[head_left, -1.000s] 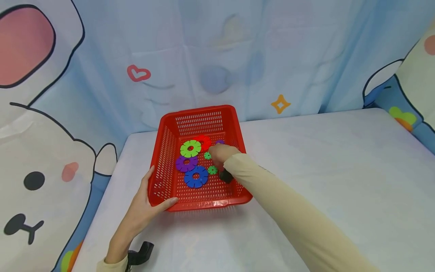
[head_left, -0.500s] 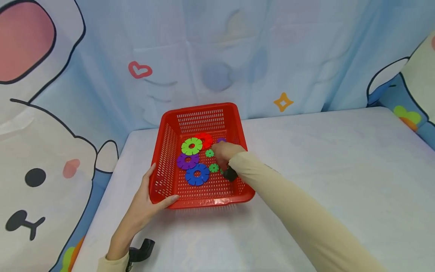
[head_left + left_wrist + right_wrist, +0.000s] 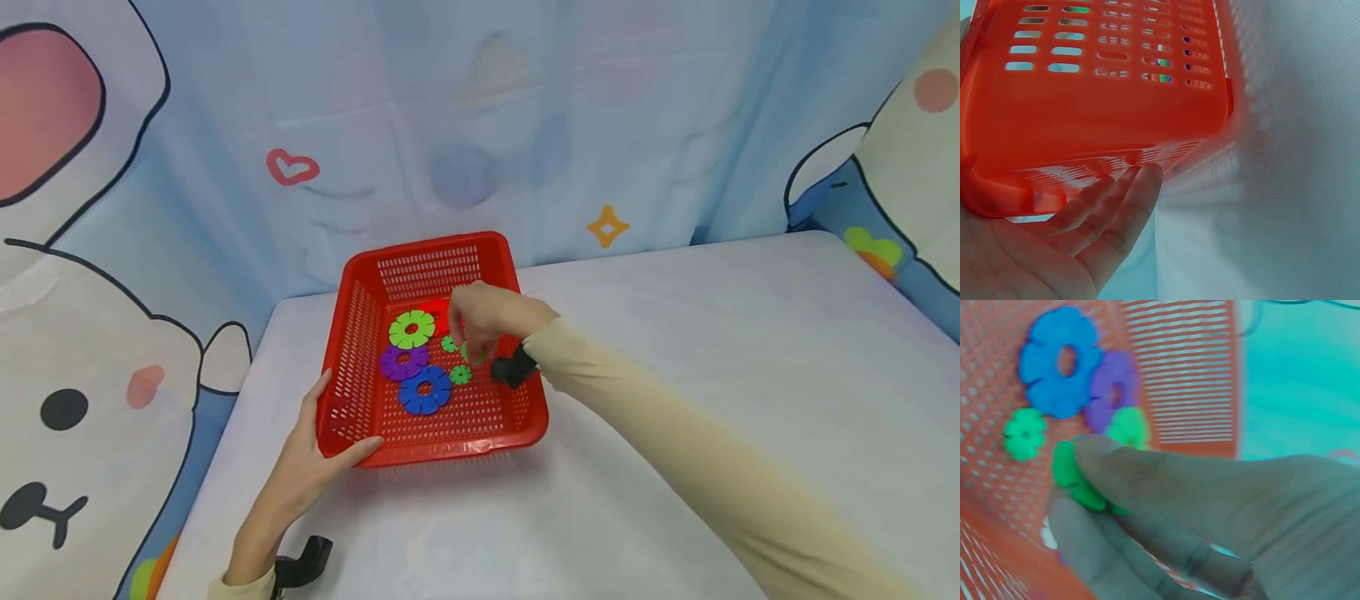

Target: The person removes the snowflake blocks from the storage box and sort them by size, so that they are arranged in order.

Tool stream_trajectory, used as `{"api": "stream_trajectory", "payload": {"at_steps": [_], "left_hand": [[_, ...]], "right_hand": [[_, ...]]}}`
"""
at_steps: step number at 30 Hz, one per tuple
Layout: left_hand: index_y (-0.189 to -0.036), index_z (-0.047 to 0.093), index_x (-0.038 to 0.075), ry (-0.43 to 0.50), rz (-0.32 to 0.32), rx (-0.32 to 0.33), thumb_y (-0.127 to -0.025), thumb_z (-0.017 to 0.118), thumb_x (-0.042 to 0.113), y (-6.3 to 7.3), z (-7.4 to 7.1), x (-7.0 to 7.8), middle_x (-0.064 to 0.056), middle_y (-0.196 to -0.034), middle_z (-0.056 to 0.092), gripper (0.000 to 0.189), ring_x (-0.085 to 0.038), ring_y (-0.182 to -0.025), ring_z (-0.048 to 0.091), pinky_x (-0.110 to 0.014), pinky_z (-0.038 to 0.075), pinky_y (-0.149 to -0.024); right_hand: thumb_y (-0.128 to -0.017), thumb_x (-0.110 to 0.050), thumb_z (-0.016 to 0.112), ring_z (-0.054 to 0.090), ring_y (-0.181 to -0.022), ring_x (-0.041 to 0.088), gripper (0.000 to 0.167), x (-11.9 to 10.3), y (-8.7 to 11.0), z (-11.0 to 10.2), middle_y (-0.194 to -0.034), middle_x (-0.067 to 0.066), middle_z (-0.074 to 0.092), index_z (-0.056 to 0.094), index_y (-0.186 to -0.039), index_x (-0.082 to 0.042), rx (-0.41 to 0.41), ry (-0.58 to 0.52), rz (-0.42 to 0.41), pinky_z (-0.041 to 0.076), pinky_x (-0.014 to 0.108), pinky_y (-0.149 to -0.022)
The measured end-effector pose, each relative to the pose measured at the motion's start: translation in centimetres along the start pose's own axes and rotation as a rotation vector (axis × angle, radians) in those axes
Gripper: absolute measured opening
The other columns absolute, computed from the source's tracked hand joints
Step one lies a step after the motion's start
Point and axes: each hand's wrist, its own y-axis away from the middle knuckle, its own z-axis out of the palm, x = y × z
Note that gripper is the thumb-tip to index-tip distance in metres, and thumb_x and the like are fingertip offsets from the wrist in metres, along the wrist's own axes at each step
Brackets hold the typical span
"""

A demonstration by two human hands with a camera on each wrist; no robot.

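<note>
A red plastic basket (image 3: pixel 442 454) with slotted walls stands on the table, and my left hand (image 3: pixel 315 450) grips its front left corner, thumb over the rim. In the left wrist view, the fingers (image 3: pixel 1122 219) lie along the basket's outer side. Over the basket, my right hand (image 3: pixel 487 317) pinches a small green notched disc (image 3: pixel 1075 478) between thumb and fingers. On the basket floor beneath it lie larger notched discs: a blue disc (image 3: pixel 425 390), a purple disc (image 3: pixel 403 362), a lime disc (image 3: pixel 412 330) and a red disc (image 3: pixel 437 312) partly hidden by the hand.
Small green discs (image 3: pixel 461 375) also lie in the basket near the blue one. A white cloth (image 3: pixel 712 350) covers the table, with a blue cartoon curtain (image 3: pixel 465 125) behind it. Each wrist wears a black camera mount (image 3: pixel 303 562).
My right hand has risen a little from the basket floor, and a small green disc now shows in its fingers. The left hand keeps its hold on the basket corner.
</note>
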Motion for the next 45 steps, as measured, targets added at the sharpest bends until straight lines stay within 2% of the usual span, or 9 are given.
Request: {"api": "stream_trajectory", "payload": {"at_steps": [8, 11, 14, 17, 21, 24, 31, 37, 45], "left_hand": [[-0.168, 0.004, 0.019, -0.014, -0.017, 0.011, -0.091, 0.079, 0.033, 0.3, -0.3, -0.4, -0.020, -0.166, 0.026, 0.109, -0.041, -0.147, 0.035, -0.059, 0.051, -0.105], [-0.168, 0.004, 0.019, -0.014, -0.020, 0.010, -0.092, 0.079, 0.032, 0.4, -0.3, -0.6, -0.021, -0.166, 0.026, 0.108, -0.042, -0.147, 0.035, -0.059, 0.051, -0.105], [-0.169, 0.003, 0.021, -0.005, -0.037, 0.010, -0.093, 0.078, 0.033, 0.6, -0.2, -1.0, -0.021, -0.166, 0.027, 0.108, -0.041, -0.146, 0.036, -0.059, 0.051, -0.106], [-0.169, 0.001, 0.023, 0.002, -0.063, 0.019, -0.094, 0.078, 0.033, 1.2, -0.2, -1.4, -0.020, -0.165, 0.027, 0.107, -0.040, -0.146, 0.037, -0.057, 0.053, -0.103], [-0.169, 0.000, 0.023, -0.003, -0.075, 0.030, -0.095, 0.077, 0.033, 1.9, -0.5, -1.7, -0.021, -0.165, 0.027, 0.108, -0.042, -0.145, 0.037, -0.056, 0.055, -0.101], [-0.169, 0.001, 0.023, -0.011, -0.071, 0.023, -0.094, 0.078, 0.034, 1.8, -0.7, -1.6, -0.022, -0.165, 0.026, 0.108, -0.042, -0.145, 0.037, -0.057, 0.054, -0.102], [-0.169, 0.004, 0.023, -0.002, -0.049, 0.002, -0.092, 0.079, 0.034, 0.9, -0.4, -0.8, -0.020, -0.165, 0.028, 0.108, -0.041, -0.145, 0.038, -0.055, 0.055, -0.101], [-0.169, 0.004, 0.021, 0.003, -0.026, -0.001, -0.092, 0.079, 0.031, 0.6, -0.1, -0.4, -0.020, -0.165, 0.029, 0.108, -0.042, -0.144, 0.039, -0.057, 0.054, -0.102], [-0.169, 0.004, 0.022, 0.000, -0.015, -0.003, -0.092, 0.079, 0.031, 0.1, 0.0, 0.0, -0.019, -0.165, 0.028, 0.107, -0.041, -0.146, 0.038, -0.057, 0.054, -0.103]], "right_hand": [[-0.090, -0.003, 0.080, 0.073, -0.071, 0.023, 0.006, 1.0, 4.9, -4.2, -0.080, 0.010, 0.073, 0.075, -0.088, -0.003, 0.162, -0.052, -0.174, 0.062, 0.036, -0.073], [-0.090, -0.003, 0.079, 0.073, -0.072, 0.023, 0.005, 2.7, 5.8, -5.3, -0.081, 0.010, 0.071, 0.074, -0.089, -0.004, 0.235, -0.082, -0.162, 0.061, 0.037, -0.075], [-0.091, -0.001, 0.078, 0.075, -0.073, 0.023, 0.005, 4.6, 6.2, -5.6, -0.084, 0.012, 0.071, 0.073, -0.092, -0.002, 0.266, -0.193, -0.119, 0.062, 0.037, -0.081], [-0.091, -0.001, 0.079, 0.075, -0.075, 0.023, 0.007, 6.5, 5.9, -4.9, -0.086, 0.015, 0.070, 0.073, -0.095, -0.001, 0.259, -0.345, -0.095, 0.063, 0.037, -0.085], [-0.092, -0.002, 0.078, 0.077, -0.079, 0.024, 0.009, 9.1, 4.7, -3.0, -0.089, 0.015, 0.070, 0.074, -0.100, 0.001, 0.238, -0.455, -0.075, 0.059, 0.043, -0.096], [-0.094, -0.003, 0.076, 0.077, -0.082, 0.025, 0.014, 11.4, 3.9, -1.2, -0.091, 0.013, 0.070, 0.074, -0.106, 0.004, 0.212, -0.485, -0.035, 0.058, 0.046, -0.098], [-0.097, -0.004, 0.073, 0.075, -0.083, 0.021, 0.021, 15.7, 2.6, 2.2, -0.095, 0.011, 0.075, 0.074, -0.114, 0.007, 0.162, -0.527, 0.094, 0.062, 0.033, -0.087], [-0.099, -0.003, 0.070, 0.075, -0.080, 0.018, 0.024, 16.7, 1.8, 3.3, -0.103, 0.015, 0.077, 0.073, -0.120, 0.009, 0.146, -0.562, 0.153, 0.062, 0.031, -0.086], [-0.097, 0.000, 0.071, 0.076, -0.076, 0.017, 0.023, 16.4, 1.8, 3.4, -0.102, 0.018, 0.077, 0.073, -0.117, 0.012, 0.164, -0.537, 0.137, 0.063, 0.031, -0.082]]}}
